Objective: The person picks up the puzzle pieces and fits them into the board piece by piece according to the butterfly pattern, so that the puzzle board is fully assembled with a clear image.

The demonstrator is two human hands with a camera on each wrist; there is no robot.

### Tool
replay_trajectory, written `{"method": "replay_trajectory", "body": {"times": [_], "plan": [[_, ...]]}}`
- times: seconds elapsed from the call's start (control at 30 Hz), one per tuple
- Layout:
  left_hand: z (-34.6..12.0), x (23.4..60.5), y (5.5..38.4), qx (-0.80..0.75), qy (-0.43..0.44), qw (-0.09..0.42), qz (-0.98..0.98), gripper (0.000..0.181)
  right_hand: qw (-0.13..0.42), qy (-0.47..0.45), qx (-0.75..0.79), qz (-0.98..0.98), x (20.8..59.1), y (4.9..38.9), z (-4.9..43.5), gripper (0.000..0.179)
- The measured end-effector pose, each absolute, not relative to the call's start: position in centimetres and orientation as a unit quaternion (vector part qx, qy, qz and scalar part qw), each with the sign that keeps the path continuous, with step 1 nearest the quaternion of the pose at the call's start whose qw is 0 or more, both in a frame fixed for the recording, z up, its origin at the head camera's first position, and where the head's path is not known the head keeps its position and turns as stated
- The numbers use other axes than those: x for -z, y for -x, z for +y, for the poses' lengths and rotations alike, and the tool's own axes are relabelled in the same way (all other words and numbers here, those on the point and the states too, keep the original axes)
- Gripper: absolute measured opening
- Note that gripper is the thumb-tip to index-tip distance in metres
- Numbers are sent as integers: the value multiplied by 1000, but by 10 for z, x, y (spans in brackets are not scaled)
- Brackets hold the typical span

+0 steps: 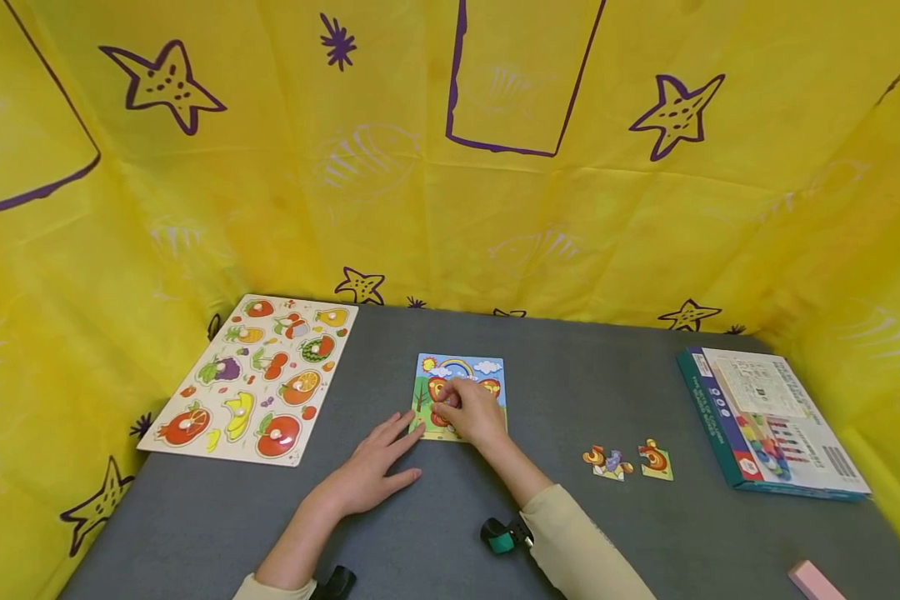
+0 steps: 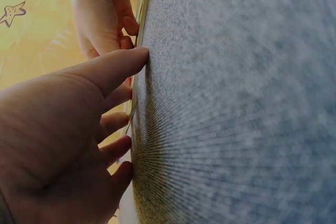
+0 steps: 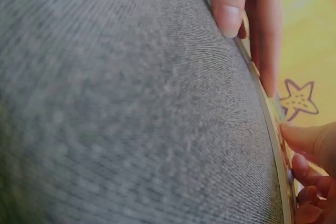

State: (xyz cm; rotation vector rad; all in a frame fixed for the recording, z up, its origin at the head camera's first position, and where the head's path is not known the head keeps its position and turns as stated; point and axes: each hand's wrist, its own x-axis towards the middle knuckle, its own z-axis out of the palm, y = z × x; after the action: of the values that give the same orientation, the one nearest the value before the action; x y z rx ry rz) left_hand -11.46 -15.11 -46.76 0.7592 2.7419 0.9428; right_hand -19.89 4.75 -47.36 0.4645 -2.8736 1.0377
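Observation:
A small square picture puzzle (image 1: 459, 367) with a rainbow, sun and clouds lies flat on the grey table. My left hand (image 1: 371, 467) rests at its lower left corner, fingers fairly straight and fingertips on the edge; the left wrist view shows its thumb (image 2: 128, 59) extended near the tabletop. Over the puzzle's middle, my right hand (image 1: 476, 412) has its fingers and thumb bent down to the picture, covering part of it. I cannot tell whether a piece is between them. To the right lie two loose puzzle pieces, one purple-and-orange (image 1: 611, 463) and one orange-and-green (image 1: 656, 460).
A fruit peg board (image 1: 258, 375) lies at the table's left. On the right is a teal-sided box (image 1: 776, 425), and a pink block (image 1: 813, 579) sits near the front right. A yellow cloth (image 1: 390, 208) with starfish drawings hangs behind and along the sides.

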Motion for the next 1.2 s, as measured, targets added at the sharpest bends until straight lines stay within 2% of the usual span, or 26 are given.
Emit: {"method": "replay_trajectory", "body": {"times": [0.13,0.3,0.5,0.7,0.9,1.07,1.2], "plan": [[-148,466,116,-294,-260,61,918,60,32,-163,-330,-929,474,199,47,11],[-144,464,121,-270,-278,41,921,55,6,-193,-344,-919,475,201,53,9],[-143,463,126,-251,-277,32,927,56,-10,-274,-373,-887,478,203,63,25],[-141,464,128,-231,-289,7,929,59,-20,-278,-367,-888,477,202,66,29],[-137,464,128,-232,-289,7,929,59,-11,-280,-363,-889,477,198,68,29],[-134,465,129,-232,-292,19,928,62,8,-285,-382,-879,477,195,74,24],[-133,465,130,-231,-292,28,928,63,4,-232,-447,-864,474,189,88,16]]}}
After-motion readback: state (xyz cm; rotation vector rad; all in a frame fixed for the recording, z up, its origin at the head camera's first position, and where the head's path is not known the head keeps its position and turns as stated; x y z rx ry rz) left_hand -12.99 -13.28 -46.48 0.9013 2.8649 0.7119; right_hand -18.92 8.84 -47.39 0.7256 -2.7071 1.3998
